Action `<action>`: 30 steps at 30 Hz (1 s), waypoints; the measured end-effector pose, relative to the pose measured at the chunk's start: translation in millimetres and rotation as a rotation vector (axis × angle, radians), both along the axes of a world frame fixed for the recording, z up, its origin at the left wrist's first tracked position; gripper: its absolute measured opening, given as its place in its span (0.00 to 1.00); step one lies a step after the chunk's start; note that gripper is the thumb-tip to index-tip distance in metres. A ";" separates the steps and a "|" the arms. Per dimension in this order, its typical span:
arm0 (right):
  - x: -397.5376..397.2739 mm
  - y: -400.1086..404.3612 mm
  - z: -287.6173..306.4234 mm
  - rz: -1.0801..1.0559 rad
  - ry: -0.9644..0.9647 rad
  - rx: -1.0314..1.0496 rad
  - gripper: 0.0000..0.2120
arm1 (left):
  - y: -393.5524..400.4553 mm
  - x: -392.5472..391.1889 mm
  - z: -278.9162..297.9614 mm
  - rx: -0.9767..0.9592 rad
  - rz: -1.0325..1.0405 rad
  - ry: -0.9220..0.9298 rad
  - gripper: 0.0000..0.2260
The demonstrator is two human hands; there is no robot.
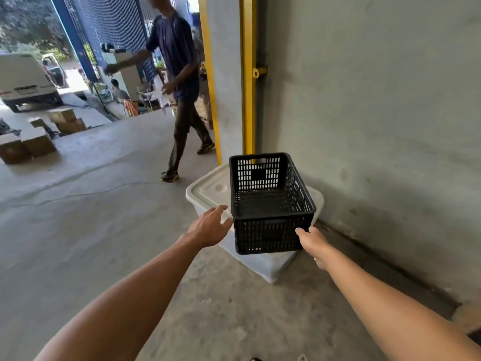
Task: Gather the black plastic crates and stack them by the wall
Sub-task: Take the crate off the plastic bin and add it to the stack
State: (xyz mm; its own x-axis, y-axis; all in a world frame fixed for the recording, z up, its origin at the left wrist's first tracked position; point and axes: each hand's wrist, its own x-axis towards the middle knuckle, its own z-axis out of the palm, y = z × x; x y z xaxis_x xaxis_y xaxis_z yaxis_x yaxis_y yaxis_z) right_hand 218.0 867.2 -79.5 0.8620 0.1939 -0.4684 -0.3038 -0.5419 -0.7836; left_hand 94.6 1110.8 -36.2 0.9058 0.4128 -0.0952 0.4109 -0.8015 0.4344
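Note:
A black perforated plastic crate [270,204] sits empty on the lid of a white plastic tub [208,190], close to the grey wall [377,113]. My right hand [313,242] touches the crate's near right corner, thumb against its front wall, fingers hidden behind the corner. My left hand [210,225] hovers just left of the crate's near left corner, fingers spread, holding nothing.
A person [179,87] in a dark blue shirt walks across the concrete floor behind the tub. A yellow door frame [248,74] stands at the wall's corner. Cardboard boxes [31,144] lie at the far left, a white van [23,79] beyond them.

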 end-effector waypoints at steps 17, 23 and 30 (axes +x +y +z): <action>159.1 117.4 -98.4 -0.793 0.605 0.317 0.34 | 158.9 288.6 -72.0 -0.103 -0.189 0.119 0.21; 192.8 145.2 -133.3 -1.007 0.621 0.319 0.25 | 199.1 420.4 -103.4 -0.015 -0.338 0.195 0.29; 211.7 185.8 -168.6 -1.465 0.562 0.226 0.23 | 238.7 554.4 -139.3 0.092 -0.500 0.202 0.32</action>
State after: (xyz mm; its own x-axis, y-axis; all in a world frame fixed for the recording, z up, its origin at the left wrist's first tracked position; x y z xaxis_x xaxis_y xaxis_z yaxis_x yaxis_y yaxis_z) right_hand 429.7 1053.0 -248.0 0.0915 -0.5078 -0.8566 -0.7034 0.5760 -0.4165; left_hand 649.0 1349.4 -175.4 0.9613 -0.0486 -0.2710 0.0379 -0.9516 0.3050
